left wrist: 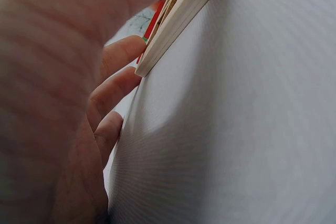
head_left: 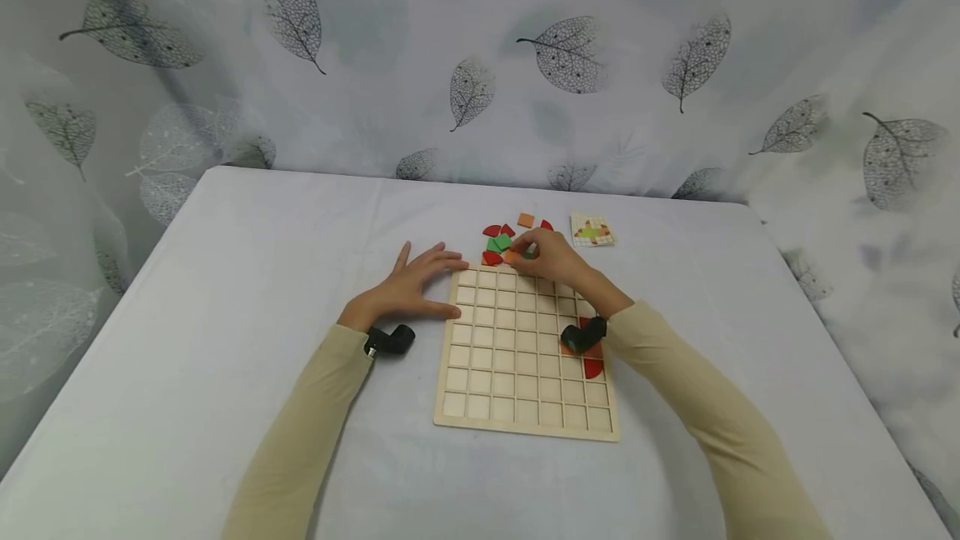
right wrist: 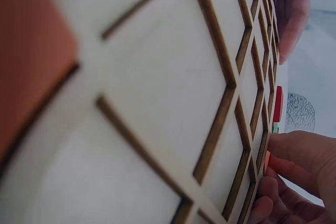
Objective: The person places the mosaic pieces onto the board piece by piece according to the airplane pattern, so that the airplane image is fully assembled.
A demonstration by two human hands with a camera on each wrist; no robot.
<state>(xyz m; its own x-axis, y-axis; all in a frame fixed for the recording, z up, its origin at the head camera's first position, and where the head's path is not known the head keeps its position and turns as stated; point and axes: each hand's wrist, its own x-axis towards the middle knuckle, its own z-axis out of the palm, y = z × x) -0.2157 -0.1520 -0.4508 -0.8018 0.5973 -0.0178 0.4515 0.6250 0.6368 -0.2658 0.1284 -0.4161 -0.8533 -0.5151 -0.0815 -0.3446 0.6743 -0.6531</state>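
Observation:
A wooden grid board lies on the white table. My left hand rests at its upper left corner, thumb and fingertips on the edge and fingers spread fairly straight. At the board's far edge, my right hand pinches a small orange tile between thumb and fingertips, partly hidden by the fingers. Just beyond that edge lies a loose group of pieces, among them green tiles and red rounded pieces. On the board's right side sit a red quarter-round piece and orange tiles, partly covered by the right wrist.
A small pattern card with a coloured figure on a grid lies beyond the board, to the right of the pieces. One orange square lies farthest back. A leaf-patterned curtain hangs behind the table.

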